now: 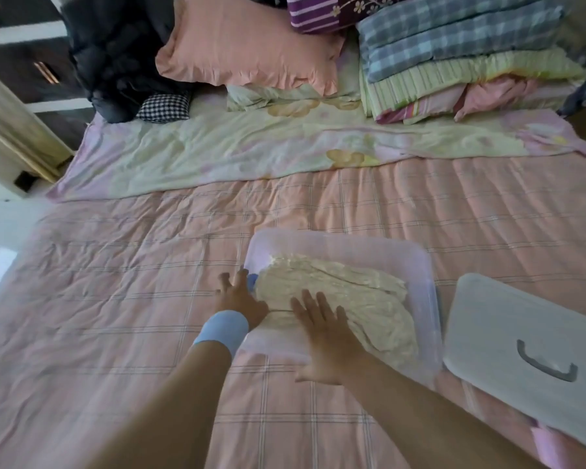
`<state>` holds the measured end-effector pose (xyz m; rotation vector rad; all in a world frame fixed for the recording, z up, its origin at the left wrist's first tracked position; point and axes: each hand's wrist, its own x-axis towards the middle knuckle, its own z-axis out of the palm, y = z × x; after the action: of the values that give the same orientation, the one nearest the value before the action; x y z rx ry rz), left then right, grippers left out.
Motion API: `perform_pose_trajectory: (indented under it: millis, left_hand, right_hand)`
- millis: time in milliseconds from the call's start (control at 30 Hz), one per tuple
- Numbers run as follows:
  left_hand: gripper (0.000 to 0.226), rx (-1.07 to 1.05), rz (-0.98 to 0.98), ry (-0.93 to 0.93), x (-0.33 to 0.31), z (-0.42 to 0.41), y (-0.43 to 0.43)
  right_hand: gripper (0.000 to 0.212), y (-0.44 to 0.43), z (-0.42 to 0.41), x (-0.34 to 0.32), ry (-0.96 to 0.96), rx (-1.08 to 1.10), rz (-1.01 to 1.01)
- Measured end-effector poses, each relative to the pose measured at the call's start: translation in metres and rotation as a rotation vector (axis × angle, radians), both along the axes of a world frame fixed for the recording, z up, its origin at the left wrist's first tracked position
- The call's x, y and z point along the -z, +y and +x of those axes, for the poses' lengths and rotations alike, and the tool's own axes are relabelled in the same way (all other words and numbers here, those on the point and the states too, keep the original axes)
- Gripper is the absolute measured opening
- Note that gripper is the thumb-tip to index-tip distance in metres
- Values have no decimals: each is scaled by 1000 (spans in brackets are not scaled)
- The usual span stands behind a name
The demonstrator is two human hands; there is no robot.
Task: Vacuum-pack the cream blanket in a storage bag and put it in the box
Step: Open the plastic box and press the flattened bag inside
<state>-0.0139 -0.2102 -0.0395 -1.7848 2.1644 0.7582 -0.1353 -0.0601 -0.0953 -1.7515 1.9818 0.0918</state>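
R hand [325, 336], fingers straight, presses blanket [352, 292] in box [335, 236]; L hand [242, 301], fingers spread, at box's left rim; lid [508, 336] beside.

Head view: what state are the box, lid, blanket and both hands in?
Clear plastic storage box: open, lid off.
White plastic lid with grey handle: off, lying flat right of the box.
Cream blanket: compressed and wrinkled, inside the box.
Left hand: fingers spread, at the box's left rim.
Right hand: fingers straight, flat on the blanket.
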Motion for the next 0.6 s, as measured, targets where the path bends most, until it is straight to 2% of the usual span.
perform_pose_trajectory:
  millis: [100,167,300,367,433,500,600]
  left_hand:
    - [77,-121,114,151,-1,0,4]
    - [79,-123,127,138,-7,-2,11]
    - [79,-10,278,9,-16,1,38]
    - [77,172,256,-167,-19,3,44]
    - [77,405,83,-341,-26,3,45]
    - [88,586,31,-307,-30,-3,42]
    - [105,801,115,-326,-26,-8,47]
  right_hand:
    - [113,7,-7,-3,127,-26,-16]
    - [112,13,-17,-10,125,-56,13]
    - [110,40,-42,-19,131,-187,43]
    - [106,52,-49,-23,79,-194,63]
    - [93,51,-44,-30,-44,-92,97]
    - [81,37,-41,-35,-114,5,122]
    - [92,21,-37,-32,-22,35,175]
